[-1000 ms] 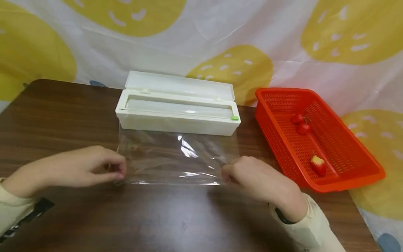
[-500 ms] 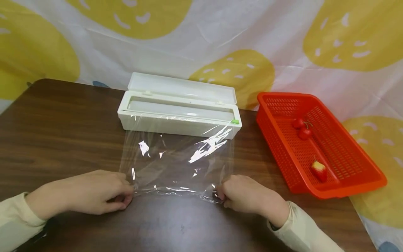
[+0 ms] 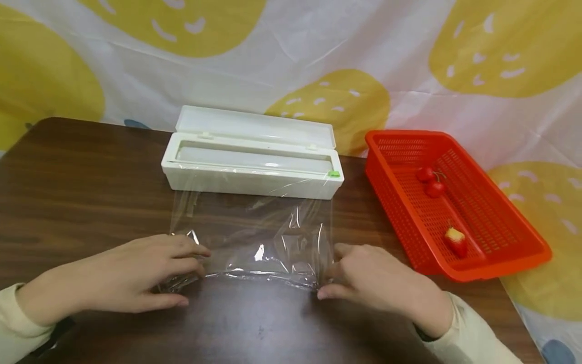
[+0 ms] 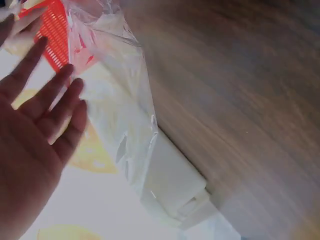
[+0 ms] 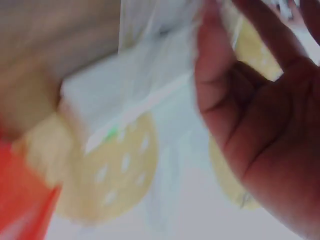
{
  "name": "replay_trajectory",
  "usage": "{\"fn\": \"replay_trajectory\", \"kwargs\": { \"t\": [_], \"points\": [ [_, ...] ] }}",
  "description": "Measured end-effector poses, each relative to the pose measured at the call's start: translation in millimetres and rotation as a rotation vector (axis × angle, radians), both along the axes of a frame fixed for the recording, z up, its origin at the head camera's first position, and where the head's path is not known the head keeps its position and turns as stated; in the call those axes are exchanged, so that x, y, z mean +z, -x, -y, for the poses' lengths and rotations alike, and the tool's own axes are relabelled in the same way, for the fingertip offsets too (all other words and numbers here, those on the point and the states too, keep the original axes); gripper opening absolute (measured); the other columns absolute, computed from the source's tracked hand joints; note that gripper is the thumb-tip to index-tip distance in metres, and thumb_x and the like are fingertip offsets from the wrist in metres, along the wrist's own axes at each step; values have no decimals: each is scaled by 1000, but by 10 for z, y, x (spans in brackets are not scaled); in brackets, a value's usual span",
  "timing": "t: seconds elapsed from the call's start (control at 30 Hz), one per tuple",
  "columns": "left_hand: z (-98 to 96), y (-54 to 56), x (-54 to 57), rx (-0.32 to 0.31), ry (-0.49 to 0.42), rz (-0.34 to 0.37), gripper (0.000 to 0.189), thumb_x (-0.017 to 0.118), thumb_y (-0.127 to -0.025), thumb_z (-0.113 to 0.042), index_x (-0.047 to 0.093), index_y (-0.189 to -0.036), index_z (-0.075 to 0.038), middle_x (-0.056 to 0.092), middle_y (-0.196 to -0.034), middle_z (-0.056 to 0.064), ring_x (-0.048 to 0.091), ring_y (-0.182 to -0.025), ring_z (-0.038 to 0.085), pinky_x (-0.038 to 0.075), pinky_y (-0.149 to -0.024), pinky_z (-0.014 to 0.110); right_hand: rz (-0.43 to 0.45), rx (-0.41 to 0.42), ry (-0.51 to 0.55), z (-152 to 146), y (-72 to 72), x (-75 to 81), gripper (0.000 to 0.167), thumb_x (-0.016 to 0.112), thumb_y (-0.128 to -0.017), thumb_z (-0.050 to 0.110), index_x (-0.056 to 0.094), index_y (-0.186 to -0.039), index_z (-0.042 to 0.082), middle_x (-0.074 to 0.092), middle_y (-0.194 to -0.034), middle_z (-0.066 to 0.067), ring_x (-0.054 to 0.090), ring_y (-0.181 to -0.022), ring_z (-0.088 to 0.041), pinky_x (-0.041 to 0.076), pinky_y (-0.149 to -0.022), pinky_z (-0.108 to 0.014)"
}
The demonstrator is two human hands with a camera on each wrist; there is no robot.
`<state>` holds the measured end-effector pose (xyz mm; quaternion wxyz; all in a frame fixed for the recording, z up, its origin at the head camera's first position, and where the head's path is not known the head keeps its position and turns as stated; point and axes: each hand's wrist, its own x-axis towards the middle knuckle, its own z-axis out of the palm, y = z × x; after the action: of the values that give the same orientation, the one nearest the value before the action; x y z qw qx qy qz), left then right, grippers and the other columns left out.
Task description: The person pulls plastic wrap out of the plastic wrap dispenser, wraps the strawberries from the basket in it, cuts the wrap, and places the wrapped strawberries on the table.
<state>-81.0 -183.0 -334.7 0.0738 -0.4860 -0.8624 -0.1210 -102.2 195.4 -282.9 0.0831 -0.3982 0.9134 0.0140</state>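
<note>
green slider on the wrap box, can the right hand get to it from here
Probably yes: the right hand lies nearer the person on that side, the lid stands open behind the green slider, and only the clear film borders the way.

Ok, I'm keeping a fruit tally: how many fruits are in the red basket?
3: one round fruit toward the basket's far end, a second round fruit beside it, and a yellow-topped fruit nearer the front. The basket's sides could hide more.
</note>
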Motion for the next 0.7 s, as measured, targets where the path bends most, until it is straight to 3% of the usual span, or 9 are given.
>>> {"fn": "replay_trajectory", "kwargs": {
  "t": [0.1, 0.2, 0.27, 0.4, 0.53, 0.6, 0.7],
  "points": [
    [21, 13, -38, 31, 81, 62, 43, 63, -86, -51, 60, -121, -27, 56, -136, 1, 55, -121, 25, 49, -92, 48, -110, -69, 45, -193, 174, 222, 23, 65, -85, 49, 71, -86, 27, 54, -74, 12, 51, -64, -4, 45, -57, -24],
    [31, 17, -99, 38, 148, 138, 50, 55, -89, -53, 56, -130, -25, 50, -142, 7, 51, -127, 33, 45, -96, 54, -156, -209, 12, -465, 386, 401, 22, 66, -86, 43, 72, -93, 24, 62, -80, 11, 59, -72, -8, 50, -64, -32],
    [38, 14, -129, 42, 166, 154, 51, 53, -90, -55, 55, -132, -24, 49, -144, 9, 49, -128, 35, 44, -97, 55, -100, -282, -34, -665, 532, 487, 23, 66, -86, 40, 72, -97, 21, 67, -86, 9, 63, -78, -11, 52, -71, -38],
    [50, 5, -132, 57, 179, 159, 52, 52, -90, -54, 54, -133, -24, 47, -145, 10, 48, -130, 36, 44, -97, 57, 120, -377, -99, -1019, 764, 643, 31, 63, -89, 41, 69, -108, 18, 70, -99, 5, 62, -83, -11, 51, -80, -43],
    [46, -1, -110, 61, 189, 166, 53, 51, -91, -55, 53, -134, -24, 47, -145, 9, 48, -129, 35, 44, -96, 56, 328, -478, -18, -1295, 930, 810, 33, 57, -93, 38, 63, -110, 11, 62, -86, 2, 55, -70, -9, 48, -69, -31],
    [48, -4, -113, 55, 182, 154, 52, 51, -91, -54, 55, -133, -24, 48, -144, 10, 49, -128, 35, 45, -95, 55, 333, -518, -20, -1445, 1040, 842, 31, 58, -93, 34, 63, -105, 6, 59, -81, 0, 54, -68, -11, 46, -64, -28],
    [64, -24, -141, 52, 187, 160, 51, 51, -91, -55, 56, -132, -25, 48, -144, 9, 49, -128, 35, 45, -95, 54, 344, -599, -123, -1697, 1207, 800, 34, 62, -90, 31, 63, -103, -1, 61, -84, -7, 55, -72, -17, 49, -61, -32]
  ]
}}
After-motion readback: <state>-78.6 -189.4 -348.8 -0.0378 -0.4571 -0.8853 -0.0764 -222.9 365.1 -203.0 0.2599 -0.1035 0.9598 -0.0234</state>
